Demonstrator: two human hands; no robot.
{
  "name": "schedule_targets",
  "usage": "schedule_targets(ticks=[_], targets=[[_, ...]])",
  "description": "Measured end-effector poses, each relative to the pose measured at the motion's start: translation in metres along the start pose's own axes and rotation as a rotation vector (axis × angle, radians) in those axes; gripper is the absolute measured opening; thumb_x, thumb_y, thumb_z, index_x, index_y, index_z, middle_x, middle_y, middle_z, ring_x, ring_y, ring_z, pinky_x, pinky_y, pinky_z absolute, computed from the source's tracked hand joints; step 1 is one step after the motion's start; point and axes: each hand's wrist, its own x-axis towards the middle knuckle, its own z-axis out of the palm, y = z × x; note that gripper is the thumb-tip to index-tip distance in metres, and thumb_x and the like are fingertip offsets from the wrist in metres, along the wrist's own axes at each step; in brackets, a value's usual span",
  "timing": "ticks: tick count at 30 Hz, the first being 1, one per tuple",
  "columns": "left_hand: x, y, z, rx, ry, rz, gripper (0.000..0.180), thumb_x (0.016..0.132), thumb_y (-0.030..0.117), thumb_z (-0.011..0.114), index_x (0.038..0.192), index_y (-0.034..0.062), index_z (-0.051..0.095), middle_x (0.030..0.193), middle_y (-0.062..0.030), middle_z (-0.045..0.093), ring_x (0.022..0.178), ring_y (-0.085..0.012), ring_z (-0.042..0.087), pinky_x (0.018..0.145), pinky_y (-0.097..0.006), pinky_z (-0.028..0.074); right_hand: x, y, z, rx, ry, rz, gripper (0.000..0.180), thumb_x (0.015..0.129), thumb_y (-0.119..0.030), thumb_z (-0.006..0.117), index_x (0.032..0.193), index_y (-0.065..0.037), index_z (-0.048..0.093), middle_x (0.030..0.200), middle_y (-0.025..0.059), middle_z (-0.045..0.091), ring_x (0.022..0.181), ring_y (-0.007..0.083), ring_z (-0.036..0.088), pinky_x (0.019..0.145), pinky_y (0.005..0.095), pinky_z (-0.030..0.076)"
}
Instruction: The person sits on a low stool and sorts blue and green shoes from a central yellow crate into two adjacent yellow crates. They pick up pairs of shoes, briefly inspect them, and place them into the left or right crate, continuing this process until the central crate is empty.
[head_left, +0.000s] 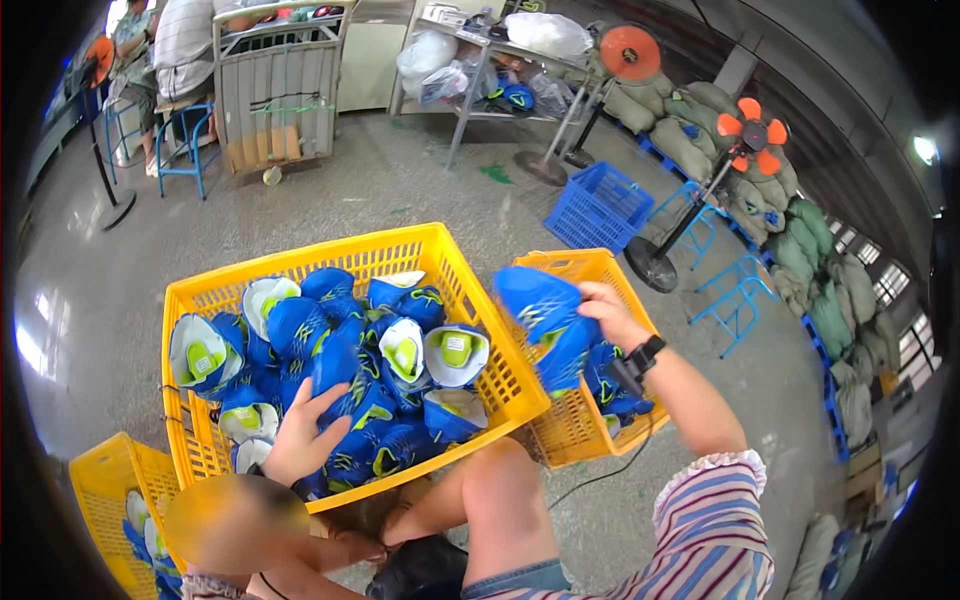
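My right hand [612, 318] is closed on the edge of blue shoe uppers [541, 302] with pale yellow-green line patterns; two seem to hang together. They are held above the smaller yellow crate [572, 425], which has more blue uppers [604, 375] inside. My left hand [302, 438] reaches into the large yellow crate [300, 262], fingers spread over the heap, touching a blue upper [343, 362]. Many uppers there show white linings and lime-green inner pieces, such as the upper [457, 352] at the right. A dark band [643, 356] sits on my right wrist.
Another yellow crate [110, 470] with uppers stands at the lower left. Beyond are a blue crate [598, 205], fans with orange blades [752, 135], blue stools [738, 300], and a metal table [470, 100] with bags. Sacks [660, 145] line the right. People [185, 45] sit far left.
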Motion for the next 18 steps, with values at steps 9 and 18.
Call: schedule_targets(ticks=[9,18], targets=[[-0.102,-0.021,-0.048,-0.078,0.411,-0.335,0.019,0.08,0.001,0.054,0.098,-0.0006,0.062,0.103,-0.0112,0.055,0.085,-0.0176,0.055,0.081,-0.026,0.042,0.04,0.056,-0.008,-1.313,0.185,-0.225,0.055,0.068,-0.016,0.063,0.119,-0.005,0.046,0.108,0.0193,0.052,0.104,0.0351,0.047,0.086,0.0434,0.041],[-0.206,-0.049,-0.127,0.227,1.049,-0.429,0.011,0.087,0.001,0.051,0.093,0.0024,0.06,0.094,0.0002,0.054,0.08,-0.0081,0.047,0.073,-0.02,0.038,0.195,0.053,0.337,-1.195,-0.368,-0.58,0.076,0.066,-0.019,0.07,0.132,-0.013,0.034,0.135,0.0114,0.037,0.125,0.0303,0.034,0.094,0.0446,0.036]])
